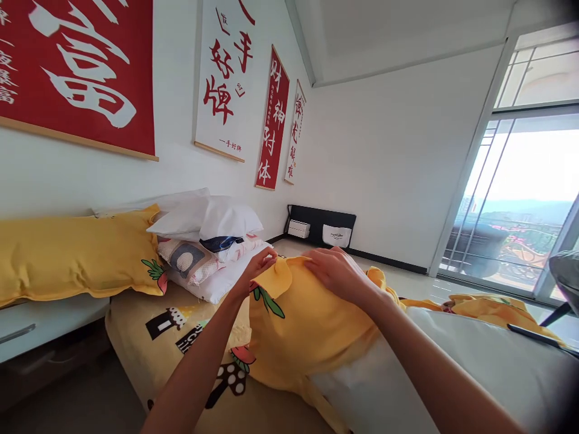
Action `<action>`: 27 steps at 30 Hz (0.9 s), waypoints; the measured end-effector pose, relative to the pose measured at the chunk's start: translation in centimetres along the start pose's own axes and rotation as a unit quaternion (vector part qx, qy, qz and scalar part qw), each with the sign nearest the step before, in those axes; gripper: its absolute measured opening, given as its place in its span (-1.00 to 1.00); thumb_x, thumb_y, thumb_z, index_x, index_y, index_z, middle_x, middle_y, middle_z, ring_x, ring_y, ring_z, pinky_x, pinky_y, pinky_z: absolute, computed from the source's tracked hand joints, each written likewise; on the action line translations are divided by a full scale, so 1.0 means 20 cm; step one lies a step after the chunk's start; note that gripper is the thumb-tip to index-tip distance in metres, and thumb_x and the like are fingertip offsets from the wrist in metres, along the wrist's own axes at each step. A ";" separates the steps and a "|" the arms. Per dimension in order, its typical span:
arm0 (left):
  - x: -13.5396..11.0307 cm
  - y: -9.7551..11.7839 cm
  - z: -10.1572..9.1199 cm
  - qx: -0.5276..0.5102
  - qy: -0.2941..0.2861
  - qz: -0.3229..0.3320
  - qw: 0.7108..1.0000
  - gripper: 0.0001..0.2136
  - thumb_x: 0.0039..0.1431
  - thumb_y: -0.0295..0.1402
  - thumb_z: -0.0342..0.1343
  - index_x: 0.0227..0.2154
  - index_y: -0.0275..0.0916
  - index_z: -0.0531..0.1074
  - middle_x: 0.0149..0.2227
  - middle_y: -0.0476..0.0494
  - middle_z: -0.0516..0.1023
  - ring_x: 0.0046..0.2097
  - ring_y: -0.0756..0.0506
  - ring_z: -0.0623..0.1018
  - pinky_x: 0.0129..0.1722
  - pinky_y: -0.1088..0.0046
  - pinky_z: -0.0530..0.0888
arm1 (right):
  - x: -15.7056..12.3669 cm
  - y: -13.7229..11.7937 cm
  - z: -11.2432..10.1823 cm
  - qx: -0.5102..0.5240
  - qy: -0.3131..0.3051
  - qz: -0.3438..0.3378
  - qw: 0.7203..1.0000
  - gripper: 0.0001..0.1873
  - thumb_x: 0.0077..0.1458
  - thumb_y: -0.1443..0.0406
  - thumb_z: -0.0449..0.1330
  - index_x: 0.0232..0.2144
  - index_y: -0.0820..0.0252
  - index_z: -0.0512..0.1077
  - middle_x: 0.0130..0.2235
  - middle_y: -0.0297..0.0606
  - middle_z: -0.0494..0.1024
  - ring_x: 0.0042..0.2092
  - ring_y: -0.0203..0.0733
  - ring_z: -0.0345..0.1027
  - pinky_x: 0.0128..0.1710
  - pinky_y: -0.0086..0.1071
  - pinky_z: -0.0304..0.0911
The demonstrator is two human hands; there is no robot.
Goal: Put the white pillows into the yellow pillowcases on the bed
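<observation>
A yellow pillowcase [312, 325] with printed carrots is partly drawn over a white pillow [371, 386] in front of me. My left hand [261, 268] is closed on a corner of the pillowcase at its far left, fingers pinching the cloth. Along the far edge, my right hand [339, 274] grips the fabric from above, its fingertips hidden by the cloth. The white pillow's bare part sticks out toward me and to the right, beneath my right forearm. Both lie on a bed with a tan patterned sheet [181, 349].
A filled yellow pillow [76, 253] rests on a white cabinet [54, 325] at left. Several white and patterned cushions [212, 235] are piled beside it. More yellow cloth [488, 310] and a dark flat object [536, 337] lie at right. A glass door [515, 199] stands beyond.
</observation>
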State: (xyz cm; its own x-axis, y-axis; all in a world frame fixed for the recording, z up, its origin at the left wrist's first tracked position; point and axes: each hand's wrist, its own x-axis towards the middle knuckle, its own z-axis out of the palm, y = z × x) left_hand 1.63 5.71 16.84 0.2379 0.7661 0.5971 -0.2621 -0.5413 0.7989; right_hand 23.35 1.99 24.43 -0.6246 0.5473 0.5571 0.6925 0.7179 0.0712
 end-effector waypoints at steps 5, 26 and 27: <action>0.01 -0.02 0.01 0.007 0.011 -0.001 1.000 -0.61 0.05 0.01 0.15 -0.36 -0.18 0.19 -0.64 0.16 0.28 -0.65 0.12 0.22 -0.65 0.63 0.10 | -0.02 0.04 0.05 0.043 0.026 0.038 0.998 -0.60 0.24 0.13 -0.14 -0.58 0.12 0.19 -0.57 -0.37 0.30 -0.49 -0.28 0.09 -0.43 -0.41 0.03; -0.04 -0.02 0.10 0.004 -0.099 0.004 0.995 -0.73 -0.01 -0.12 0.21 -0.51 -0.21 0.34 -0.41 -0.07 0.44 -0.33 -0.08 0.45 -0.34 0.43 0.33 | -0.35 -0.04 0.12 -0.103 0.214 -0.096 0.966 -0.89 0.23 0.28 0.04 -0.24 0.18 0.34 -0.27 -0.21 0.46 -0.24 -0.18 0.30 -0.21 -0.31 0.22; -0.04 -0.03 0.10 0.005 -0.095 0.002 0.995 -0.71 0.00 -0.12 0.22 -0.50 -0.23 0.33 -0.45 -0.05 0.40 -0.38 -0.05 0.42 -0.38 0.46 0.30 | -0.36 -0.06 0.14 -0.099 0.206 -0.097 0.969 -0.89 0.24 0.29 0.03 -0.24 0.18 0.33 -0.28 -0.22 0.46 -0.24 -0.18 0.29 -0.22 -0.31 0.22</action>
State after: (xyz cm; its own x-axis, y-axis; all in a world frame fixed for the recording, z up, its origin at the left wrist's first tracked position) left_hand 3.43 4.79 16.10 0.4101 0.6855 0.6016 -0.2537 -0.5478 0.7972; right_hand 26.05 -1.59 17.99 -0.5813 0.1632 0.7972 0.6578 0.6710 0.3422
